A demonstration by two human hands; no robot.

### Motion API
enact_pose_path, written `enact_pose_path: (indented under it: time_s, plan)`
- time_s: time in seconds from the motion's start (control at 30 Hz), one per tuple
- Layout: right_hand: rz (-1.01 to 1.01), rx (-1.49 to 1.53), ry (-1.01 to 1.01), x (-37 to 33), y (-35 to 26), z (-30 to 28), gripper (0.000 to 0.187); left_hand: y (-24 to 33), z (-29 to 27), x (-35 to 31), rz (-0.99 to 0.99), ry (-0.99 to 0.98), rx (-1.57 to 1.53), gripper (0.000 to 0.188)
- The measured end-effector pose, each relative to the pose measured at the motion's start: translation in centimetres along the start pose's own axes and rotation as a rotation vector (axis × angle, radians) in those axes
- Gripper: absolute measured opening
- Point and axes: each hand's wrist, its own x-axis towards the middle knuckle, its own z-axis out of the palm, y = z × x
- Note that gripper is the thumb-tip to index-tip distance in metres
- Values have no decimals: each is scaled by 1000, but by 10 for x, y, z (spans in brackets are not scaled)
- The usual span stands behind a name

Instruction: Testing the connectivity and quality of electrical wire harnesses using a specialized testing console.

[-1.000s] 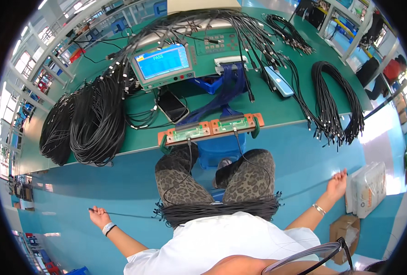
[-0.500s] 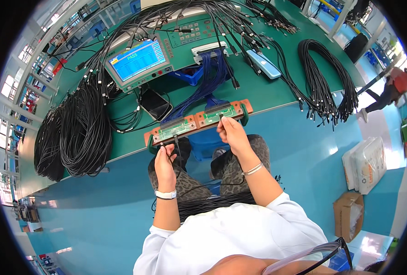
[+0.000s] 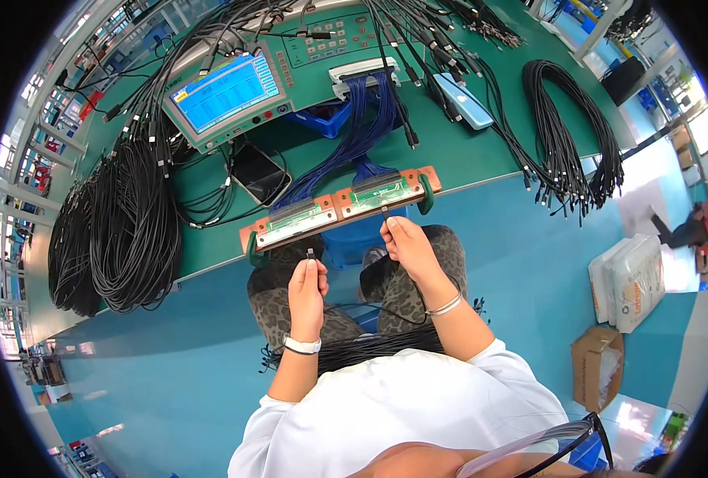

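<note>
My left hand (image 3: 307, 291) is closed on a black cable, pinching it just behind its metal-tipped plug (image 3: 311, 254). That plug points up, apart from the left circuit board (image 3: 294, 227) of the test fixture (image 3: 339, 219). Pinched in my right hand (image 3: 410, 245) is another black cable plug (image 3: 385, 212), at the near edge of the right circuit board (image 3: 382, 195). Whether it touches the board I cannot tell. Blue ribbon wires (image 3: 322, 171) run from both boards to a white connector block (image 3: 362, 73) on the tester (image 3: 230, 95) with a lit screen.
Black cable bundles hang over the green table (image 3: 465, 163) at left (image 3: 135, 231) and right (image 3: 569, 119). A phone (image 3: 260, 174) and a light-blue case (image 3: 462, 102) lie on it. More cables (image 3: 378, 346) rest across my lap. White sacks (image 3: 629, 283) and a cardboard box (image 3: 597, 370) stand on the floor.
The plug that was at the left board is now away from it, in my left hand. My right hand has drawn slightly back toward me. The tester's screen display has changed.
</note>
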Motion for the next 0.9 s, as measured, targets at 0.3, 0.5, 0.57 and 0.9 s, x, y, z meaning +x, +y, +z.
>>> enact_pose_path:
  time_s: [0.3,0.5,0.57,0.9]
  plan:
    - [-4,42,4,1,0,0,25,6,-6,14,71,115,89,31]
    - [29,76,39,0,-2,4,25,7,-4,17,57,109,27,31]
    - [19,100,42,0,-4,7,25,6,-5,18,55,121,15,31]
    - [69,108,106,0,-12,14,23,8,0,15,77,122,35,32]
